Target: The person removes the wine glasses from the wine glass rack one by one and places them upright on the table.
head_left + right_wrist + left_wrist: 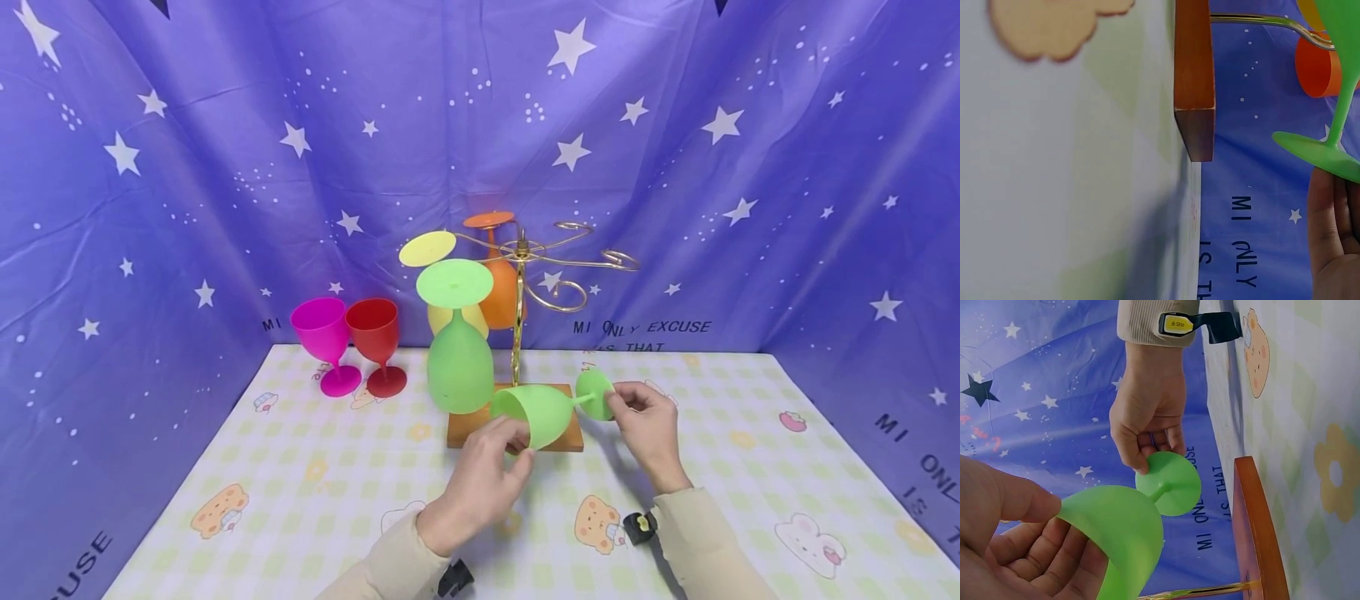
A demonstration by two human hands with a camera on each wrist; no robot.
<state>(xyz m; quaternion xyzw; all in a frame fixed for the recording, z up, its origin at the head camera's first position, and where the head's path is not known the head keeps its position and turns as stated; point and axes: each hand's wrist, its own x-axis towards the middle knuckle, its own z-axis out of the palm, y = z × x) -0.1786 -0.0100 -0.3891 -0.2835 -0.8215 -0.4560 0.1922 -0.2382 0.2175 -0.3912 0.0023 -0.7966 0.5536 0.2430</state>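
A light green goblet point(551, 414) lies on its side in the air above the wooden base point(562, 442), its mouth to the left. The left hand point(480, 483) grips its rim, thumb on one side and fingers at the opening, as the left wrist view confirms. At the goblet's round foot point(1169, 483), the right hand point(651, 429) pinches the edge between thumb and fingers. In the right wrist view the fingers of the right hand point(1338, 237) touch the foot's edge. Behind stands a gold rack point(517, 325) with curled arms.
Upside down on the rack hang a green goblet point(460, 362), a yellow goblet point(427, 249) and an orange goblet point(504, 292). To the left, a magenta goblet point(322, 325) and a red goblet point(373, 329) stand upright on the checked cloth point(300, 517). Several rack arms extend right.
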